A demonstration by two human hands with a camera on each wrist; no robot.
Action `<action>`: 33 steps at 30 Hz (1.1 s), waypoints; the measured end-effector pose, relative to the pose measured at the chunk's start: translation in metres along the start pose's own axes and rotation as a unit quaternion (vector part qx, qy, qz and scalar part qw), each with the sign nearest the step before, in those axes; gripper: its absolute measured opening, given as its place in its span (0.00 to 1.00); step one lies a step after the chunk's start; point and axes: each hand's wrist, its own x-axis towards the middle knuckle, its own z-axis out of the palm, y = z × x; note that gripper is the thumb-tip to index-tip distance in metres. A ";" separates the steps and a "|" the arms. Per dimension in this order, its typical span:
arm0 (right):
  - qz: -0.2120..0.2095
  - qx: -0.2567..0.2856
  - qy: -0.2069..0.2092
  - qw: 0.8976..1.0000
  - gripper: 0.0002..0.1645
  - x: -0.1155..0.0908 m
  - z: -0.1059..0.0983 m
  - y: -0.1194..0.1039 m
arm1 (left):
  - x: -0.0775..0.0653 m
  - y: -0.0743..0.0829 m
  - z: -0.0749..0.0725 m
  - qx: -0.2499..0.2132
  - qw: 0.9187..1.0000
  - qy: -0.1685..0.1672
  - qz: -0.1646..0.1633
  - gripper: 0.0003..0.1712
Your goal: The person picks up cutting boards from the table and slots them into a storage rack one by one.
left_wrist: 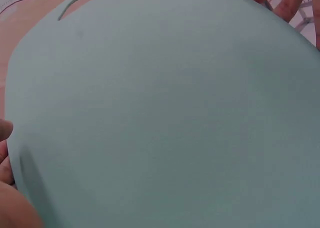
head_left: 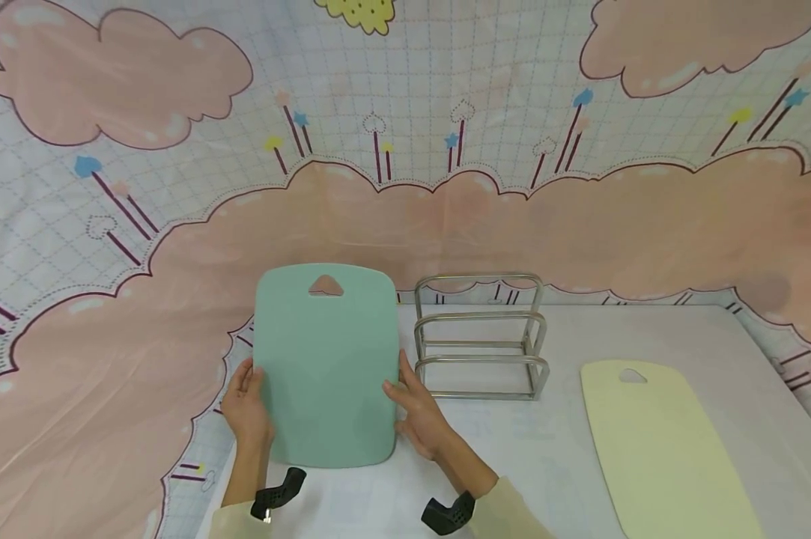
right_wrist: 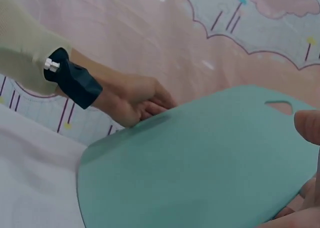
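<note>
A green cutting board is raised toward the head camera, its handle slot at the top. My left hand holds it by the left edge, and in the right wrist view some of that hand's fingers disappear behind the rim. On the opposite edge my right hand grips the board, thumb at the front side and other fingers toward the back. The green surface fills most of the left wrist view. Just right of the board stands a metal wire rack with several upright loops.
A pale yellow cutting board lies flat at the right on the white table. Behind the table hangs a patterned cloth with clouds and candle-like shapes. The rack stands near the table's back edge.
</note>
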 end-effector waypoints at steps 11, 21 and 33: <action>-0.048 -0.023 -0.007 0.999 0.42 0.000 -0.001 -0.002 | -0.005 0.015 -0.009 0.075 0.992 -0.104 0.009 0.29; -0.111 -0.116 -0.013 0.987 0.45 0.004 0.000 -0.002 | -0.010 0.036 -0.008 0.114 0.979 -0.169 0.010 0.37; -0.121 -0.167 -0.024 0.978 0.50 -0.010 0.014 -0.028 | -0.012 0.040 -0.005 0.061 0.982 -0.178 0.033 0.34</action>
